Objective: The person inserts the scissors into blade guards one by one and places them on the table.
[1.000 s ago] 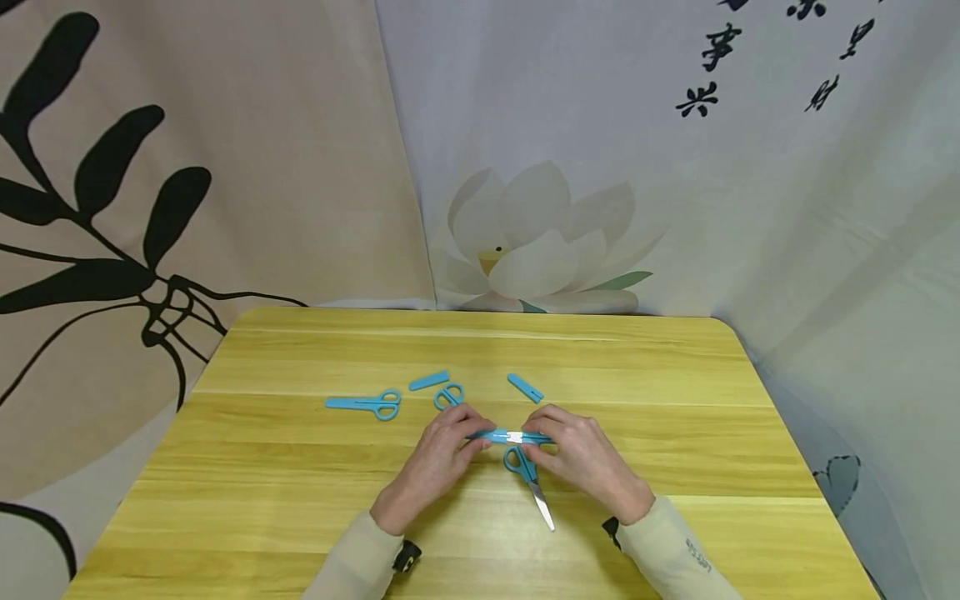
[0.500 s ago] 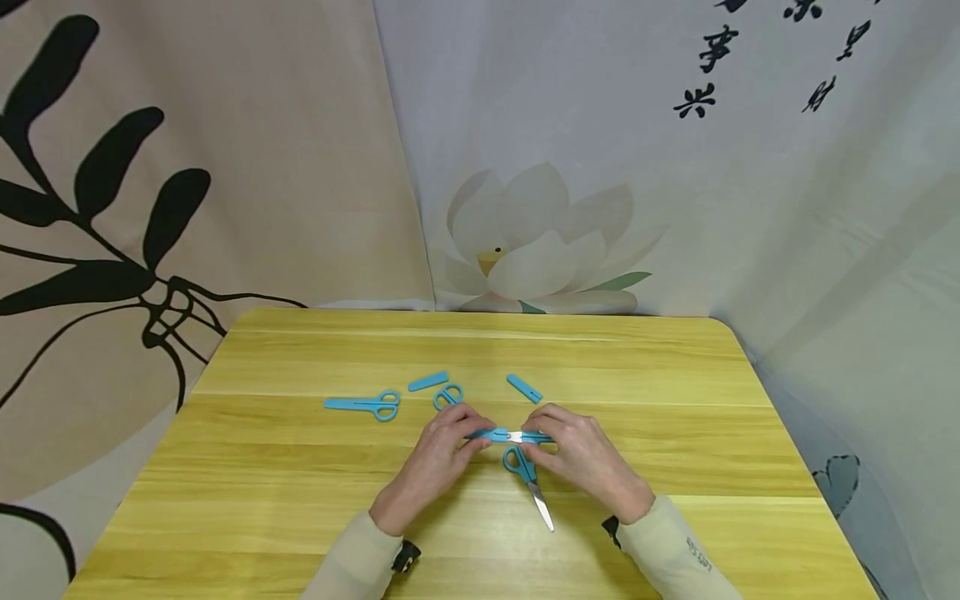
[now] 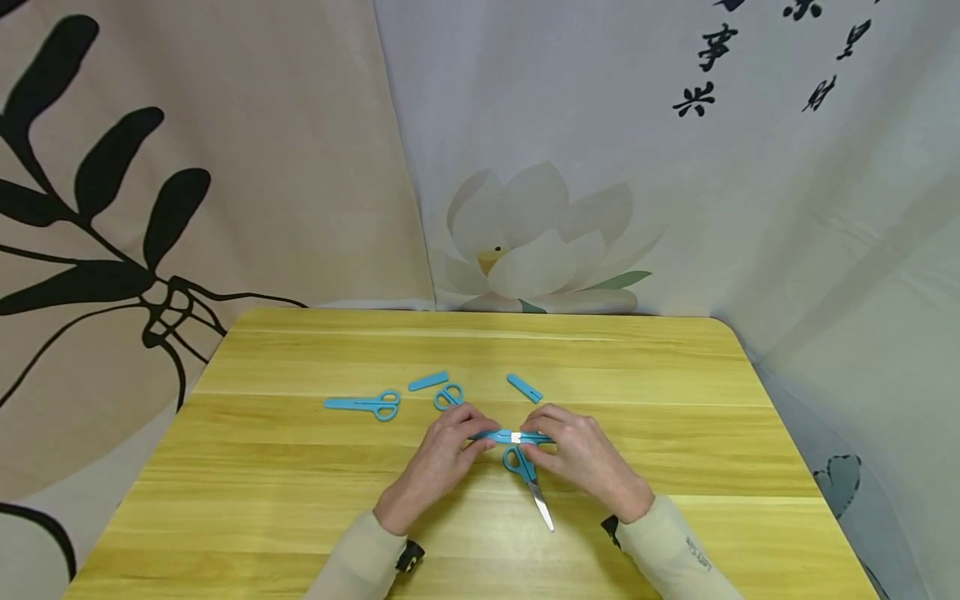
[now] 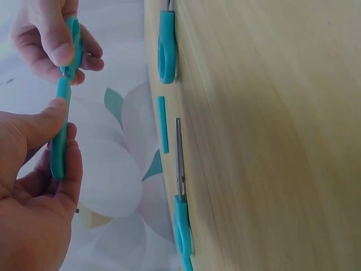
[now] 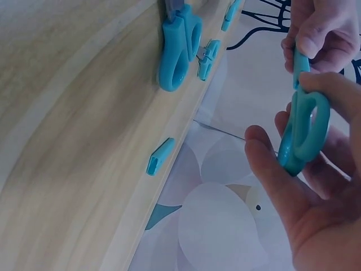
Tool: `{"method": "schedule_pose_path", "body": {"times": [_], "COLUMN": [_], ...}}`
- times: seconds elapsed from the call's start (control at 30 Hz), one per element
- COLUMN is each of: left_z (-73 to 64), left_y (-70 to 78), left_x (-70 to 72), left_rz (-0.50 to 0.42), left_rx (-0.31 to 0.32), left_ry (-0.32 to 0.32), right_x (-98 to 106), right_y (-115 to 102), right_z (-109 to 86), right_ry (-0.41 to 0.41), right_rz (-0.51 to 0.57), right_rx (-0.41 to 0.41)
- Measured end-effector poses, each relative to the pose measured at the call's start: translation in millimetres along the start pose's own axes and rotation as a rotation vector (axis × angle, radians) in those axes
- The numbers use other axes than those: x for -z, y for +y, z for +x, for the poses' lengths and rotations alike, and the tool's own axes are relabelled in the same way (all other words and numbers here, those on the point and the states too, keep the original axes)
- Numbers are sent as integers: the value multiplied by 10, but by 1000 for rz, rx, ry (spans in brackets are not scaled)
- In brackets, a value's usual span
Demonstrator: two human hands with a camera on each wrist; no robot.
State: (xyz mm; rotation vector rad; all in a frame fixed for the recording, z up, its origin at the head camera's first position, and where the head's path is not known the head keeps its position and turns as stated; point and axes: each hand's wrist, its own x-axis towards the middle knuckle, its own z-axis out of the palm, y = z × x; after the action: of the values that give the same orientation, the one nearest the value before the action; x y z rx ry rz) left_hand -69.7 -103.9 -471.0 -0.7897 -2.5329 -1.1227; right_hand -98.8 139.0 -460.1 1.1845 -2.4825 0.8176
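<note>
Between both hands is a pair of blue-handled scissors (image 5: 307, 127), with a short strip of bare blade (image 3: 516, 437) showing at the mouth of a blue blade cover (image 4: 58, 135). My left hand (image 3: 438, 458) pinches the cover between thumb and fingers. The scissors' handles are held by my right hand (image 3: 581, 454), thumb against one loop. Just below the hands, a second pair of scissors (image 3: 533, 490) lies uncovered, blades towards me. Behind my left hand a third pair (image 3: 449, 396) shows its finger loops; the hand hides the rest in the head view.
A sheathed pair of scissors (image 3: 363, 404) lies on the wooden table (image 3: 262, 483) at the left. Loose blue covers lie further back, one left of centre (image 3: 429, 381) and another cover (image 3: 524, 388) behind my right hand. A printed curtain (image 3: 570, 125) hangs behind the table.
My left hand has shifted slightly right with the cover, and the bare strip of blade between cover and handles has become shorter. My right hand has stayed nearly still.
</note>
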Motion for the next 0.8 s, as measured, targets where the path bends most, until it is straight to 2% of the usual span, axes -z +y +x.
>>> {"method": "schedule_pose_path", "body": {"times": [0.4, 0.67, 0.8], "left_z": [9, -19, -46], "left_y": [18, 0, -22], "left_x": [-16, 28, 59], "left_rz": [7, -1, 15], "left_rx": [10, 94, 101], "left_ry": [0, -61, -52], "right_x": [-14, -4, 5], "right_y": [0, 22, 32], "right_z": [8, -17, -30], "right_ry": [1, -2, -3], "right_rz": [2, 16, 23], "right_rx": [1, -12, -18]}}
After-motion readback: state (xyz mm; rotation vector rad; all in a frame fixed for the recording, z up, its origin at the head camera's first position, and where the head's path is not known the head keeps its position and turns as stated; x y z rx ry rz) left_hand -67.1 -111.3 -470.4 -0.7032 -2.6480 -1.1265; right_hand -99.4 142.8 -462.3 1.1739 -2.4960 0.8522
